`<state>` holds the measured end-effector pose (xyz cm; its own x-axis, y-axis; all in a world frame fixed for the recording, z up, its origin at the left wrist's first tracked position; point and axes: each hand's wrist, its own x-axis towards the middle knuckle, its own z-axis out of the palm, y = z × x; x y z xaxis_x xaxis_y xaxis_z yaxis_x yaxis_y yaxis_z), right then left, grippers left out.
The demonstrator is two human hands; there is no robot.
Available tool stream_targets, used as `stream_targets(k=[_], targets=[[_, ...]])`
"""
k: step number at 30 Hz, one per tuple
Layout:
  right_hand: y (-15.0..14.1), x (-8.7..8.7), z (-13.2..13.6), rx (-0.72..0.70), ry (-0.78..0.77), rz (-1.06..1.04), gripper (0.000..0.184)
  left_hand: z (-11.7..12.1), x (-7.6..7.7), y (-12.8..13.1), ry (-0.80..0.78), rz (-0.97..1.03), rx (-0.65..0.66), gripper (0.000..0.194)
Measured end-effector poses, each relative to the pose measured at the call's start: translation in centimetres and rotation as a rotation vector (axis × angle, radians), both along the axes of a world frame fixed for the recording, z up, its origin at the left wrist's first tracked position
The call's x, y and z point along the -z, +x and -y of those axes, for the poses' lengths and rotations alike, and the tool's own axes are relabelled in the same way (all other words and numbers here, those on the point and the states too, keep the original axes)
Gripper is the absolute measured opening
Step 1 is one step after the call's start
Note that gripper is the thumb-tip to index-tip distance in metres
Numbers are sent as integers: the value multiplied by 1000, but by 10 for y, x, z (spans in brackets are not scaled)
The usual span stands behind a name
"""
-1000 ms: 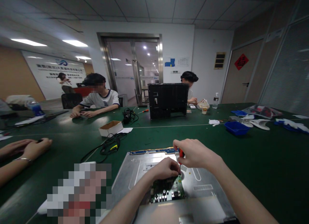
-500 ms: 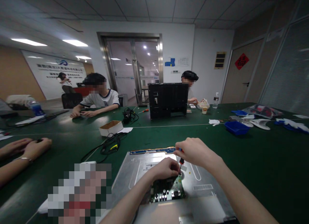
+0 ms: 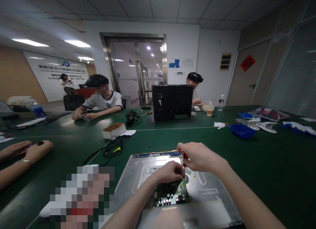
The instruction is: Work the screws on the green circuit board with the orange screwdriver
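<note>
My right hand point(image 3: 199, 155) is closed round the red and black handle of a screwdriver point(image 3: 185, 158), which stands nearly upright. Its tip meets the upper right corner of a green circuit board point(image 3: 184, 188). Close beside the shaft, my left hand point(image 3: 170, 172) rests over the board's upper part with thumb and fingers curled together. What those fingers hold, if anything, is hidden. Beneath both hands lies a flat silver metal panel point(image 3: 128, 176), with a blue strip point(image 3: 153, 154) along its far edge. Small capacitors and connectors show on the board's near side.
Black cables point(image 3: 115, 148) and a small open box point(image 3: 113, 131) lie to the left. A black monitor casing point(image 3: 172, 102) stands upright ahead. A blue tray point(image 3: 242, 131) is at right. A co-worker's hands point(image 3: 37, 153) are at far left; other people sit across the table.
My right hand has shifted its fingers on the screwdriver handle, so more of the red handle shows. My left hand stays in place over the board.
</note>
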<state>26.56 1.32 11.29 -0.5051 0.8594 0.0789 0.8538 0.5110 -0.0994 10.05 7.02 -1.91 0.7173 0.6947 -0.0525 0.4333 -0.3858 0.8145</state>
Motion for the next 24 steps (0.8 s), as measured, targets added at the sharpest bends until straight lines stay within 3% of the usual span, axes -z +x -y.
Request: stream_targets(k=[10, 15, 20, 24], targets=[[-3, 0, -5, 114, 40, 72, 25, -1, -3, 1, 20, 0, 10, 14], [-1, 4, -5, 60, 72, 56, 14, -2, 0, 1, 3, 4, 14, 13], [0, 3, -2, -38, 4, -13, 30, -1, 1, 0, -10, -3, 6, 14], [0, 2, 0, -39, 1, -13, 30, 0, -1, 0, -7, -6, -2, 15]])
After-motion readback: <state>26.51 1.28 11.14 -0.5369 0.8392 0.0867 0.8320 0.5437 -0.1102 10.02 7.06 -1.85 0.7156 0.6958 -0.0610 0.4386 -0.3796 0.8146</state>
